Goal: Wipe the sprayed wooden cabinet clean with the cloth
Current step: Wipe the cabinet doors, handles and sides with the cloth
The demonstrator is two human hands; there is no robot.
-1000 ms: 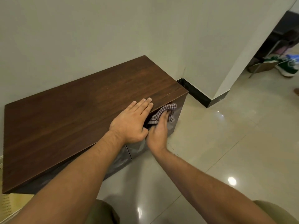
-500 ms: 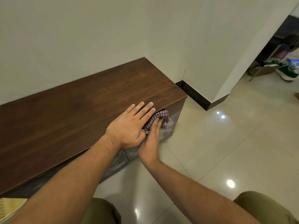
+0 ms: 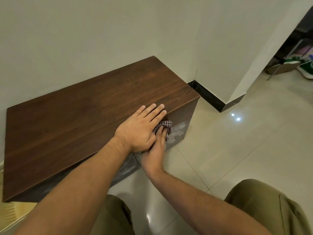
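A low dark wooden cabinet [image 3: 76, 126] stands against the wall. My left hand [image 3: 140, 128] lies flat on its top near the front right edge, fingers together. Just below, my right hand [image 3: 155, 154] presses a small checked cloth [image 3: 165, 125] against the cabinet's glossy front face. Pale wet smears show on that front to the right of the cloth. Part of the cloth is hidden under my fingers and behind my left hand.
Glossy tiled floor [image 3: 245, 158] spreads to the right with light reflections. A white wall corner with black skirting [image 3: 210, 97] juts out beside the cabinet. Shoes [image 3: 304, 68] and clutter lie far right. My knees in olive trousers [image 3: 264, 206] are at the bottom.
My right hand has slid the cloth down and to the left along the front face. My left hand stays flat on the top. The view shifted slightly.
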